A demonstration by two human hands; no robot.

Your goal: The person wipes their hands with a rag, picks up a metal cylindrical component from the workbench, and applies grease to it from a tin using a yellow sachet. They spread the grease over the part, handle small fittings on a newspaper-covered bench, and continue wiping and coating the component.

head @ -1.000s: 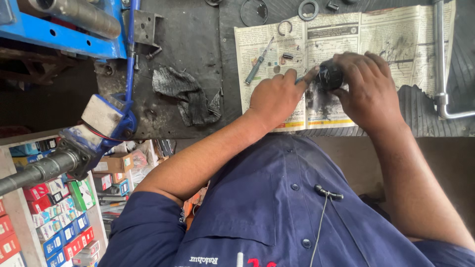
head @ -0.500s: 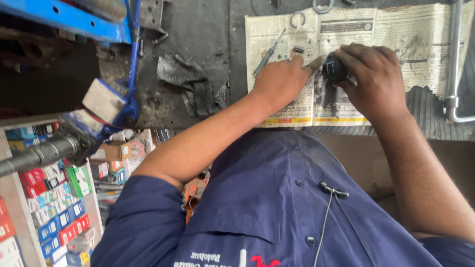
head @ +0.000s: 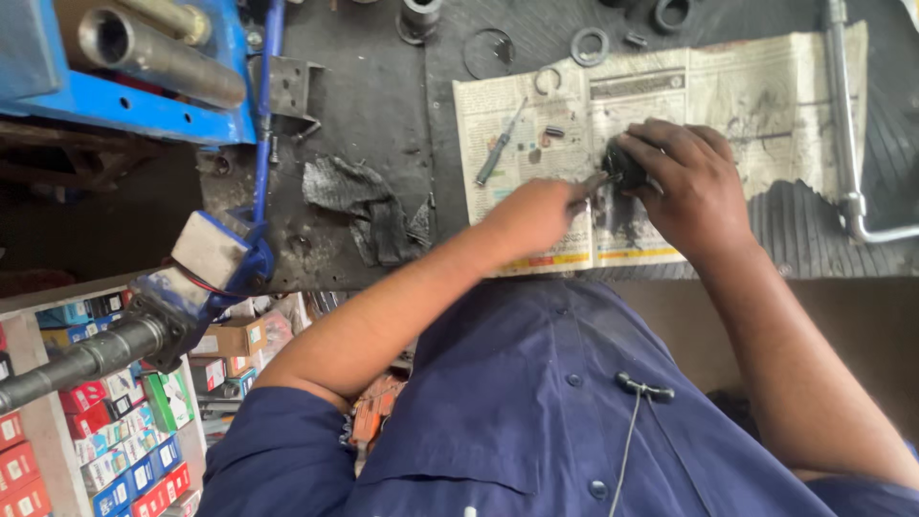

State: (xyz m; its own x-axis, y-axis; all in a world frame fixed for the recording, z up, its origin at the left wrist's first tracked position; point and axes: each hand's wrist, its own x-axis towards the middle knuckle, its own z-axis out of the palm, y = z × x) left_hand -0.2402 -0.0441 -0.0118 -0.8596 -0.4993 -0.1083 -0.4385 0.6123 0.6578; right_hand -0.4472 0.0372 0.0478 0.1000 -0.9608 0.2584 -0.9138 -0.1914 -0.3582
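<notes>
My right hand (head: 694,191) is closed over a small black greasy round part (head: 622,165), pressing it onto a spread newspaper (head: 766,86) on the dark workbench. Just left of the part, my left hand (head: 536,215) pinches a thin metal tool (head: 589,184) whose tip touches the part. The part is mostly hidden by my right fingers. A small screwdriver (head: 498,150) lies on the left side of the newspaper, with tiny metal pieces (head: 553,132) near it.
Metal rings and washers (head: 589,45) lie along the newspaper's far edge. A crumpled black rag (head: 369,206) sits left of the paper. A blue steel frame with a metal tube (head: 158,57) stands at the far left, and a bent steel bar (head: 847,144) at right. Shelves of boxes (head: 96,450) are below left.
Both hands stay on the black part; the left hand has shifted slightly while working the thin tool against it. The camera view has drifted a little.
</notes>
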